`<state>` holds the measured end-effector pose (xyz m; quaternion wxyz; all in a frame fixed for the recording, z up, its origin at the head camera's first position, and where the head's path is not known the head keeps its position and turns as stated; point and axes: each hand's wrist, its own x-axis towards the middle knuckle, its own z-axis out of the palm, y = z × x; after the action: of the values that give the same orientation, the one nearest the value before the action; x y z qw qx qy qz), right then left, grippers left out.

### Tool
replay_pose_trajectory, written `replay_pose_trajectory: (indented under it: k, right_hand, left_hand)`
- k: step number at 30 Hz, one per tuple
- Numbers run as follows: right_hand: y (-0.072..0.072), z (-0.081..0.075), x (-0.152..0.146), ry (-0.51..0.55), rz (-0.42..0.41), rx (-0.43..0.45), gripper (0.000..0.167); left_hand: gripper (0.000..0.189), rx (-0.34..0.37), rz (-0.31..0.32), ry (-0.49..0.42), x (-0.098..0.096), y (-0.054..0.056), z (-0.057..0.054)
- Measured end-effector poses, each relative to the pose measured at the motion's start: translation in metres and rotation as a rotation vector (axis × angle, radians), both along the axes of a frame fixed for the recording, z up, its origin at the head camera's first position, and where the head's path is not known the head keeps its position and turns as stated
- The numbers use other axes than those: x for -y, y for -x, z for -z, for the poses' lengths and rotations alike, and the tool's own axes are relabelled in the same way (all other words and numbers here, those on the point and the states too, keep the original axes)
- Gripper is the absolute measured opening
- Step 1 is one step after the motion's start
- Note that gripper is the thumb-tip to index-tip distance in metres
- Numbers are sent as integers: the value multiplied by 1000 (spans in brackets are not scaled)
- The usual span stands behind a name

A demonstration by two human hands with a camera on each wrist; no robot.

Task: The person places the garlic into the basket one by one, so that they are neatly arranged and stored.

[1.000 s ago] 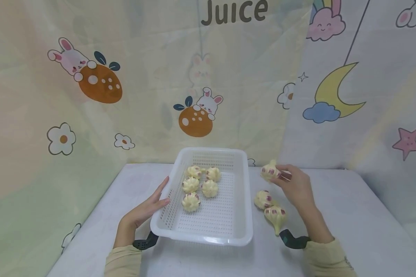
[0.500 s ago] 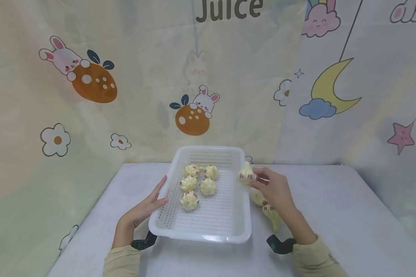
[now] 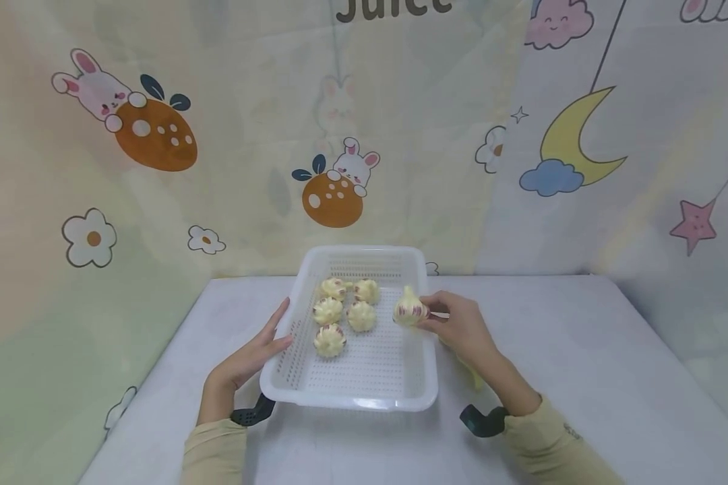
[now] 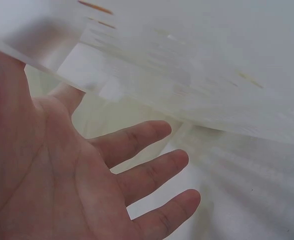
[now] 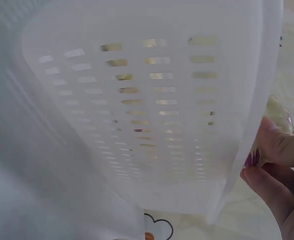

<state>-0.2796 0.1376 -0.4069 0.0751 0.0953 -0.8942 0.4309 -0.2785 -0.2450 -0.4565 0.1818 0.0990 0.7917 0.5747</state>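
A white perforated plastic basket (image 3: 370, 404) stands on the table, with several garlic bulbs (image 3: 330, 341) grouped on its left side. My left hand (image 3: 249, 360) lies at the basket's left side, thumb and forefinger against the rim. In the left wrist view, its other fingers (image 4: 151, 175) are straight and spread below the basket. My right hand (image 3: 461, 327) pinches a garlic bulb (image 3: 410, 308), neck up, above the basket's right part. The right wrist view shows that bulb (image 5: 281, 112) partly hidden behind the basket wall (image 5: 161, 115).
Beside the basket's right wall, a garlic neck (image 3: 476, 378) peeks out from behind the right forearm; the rest there is hidden. The white table (image 3: 582, 377) ends at a printed cloth backdrop (image 3: 249, 168). Black camera mounts (image 3: 484, 421) sit on both wrists.
My right hand has carried the pinched garlic bulb leftward, from right of the basket to over its inside. My left hand has stayed at the basket's side. The head view has tilted slightly.
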Motion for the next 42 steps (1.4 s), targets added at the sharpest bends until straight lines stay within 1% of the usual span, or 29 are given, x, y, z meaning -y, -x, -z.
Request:
replay_pose_trajectory:
  k: [4, 6, 10, 14, 17, 20, 27, 34, 40, 42]
  right_hand:
    - [1, 2, 4, -72, -70, -37, 36]
    - [0, 0, 6, -104, -93, -41, 37]
    - [-1, -5, 16, -160, -138, -21, 37]
    - [1, -5, 28, -223, -205, -1, 35]
    - [4, -3, 37, -271, -234, -10, 34]
    - [6, -2, 44, -295, -243, -17, 34]
    - [10, -5, 54, -317, -272, 13, 32]
    - [11, -11, 54, -303, -289, 71, 31]
    - [15, -14, 53, -294, -330, 93, 28]
    - [17, -15, 54, -306, -340, 100, 28]
  left_hand:
    - [78, 13, -14, -25, -1, 1, 1]
    - [79, 16, -16, -28, -2, 1, 2]
    - [79, 11, -17, -27, -2, 1, 2]
    - [78, 12, -38, -20, -2, 0, 1]
    - [76, 11, -34, -17, -2, -2, 0]
    - [76, 12, -27, -19, -3, -3, 0]
    - [76, -1, -27, -21, -3, -2, 0]
    - [75, 1, -31, -12, -4, -1, 1]
    - [75, -10, -36, -2, -3, -1, 1]
    - [76, -9, -35, 1, -3, -2, 1]
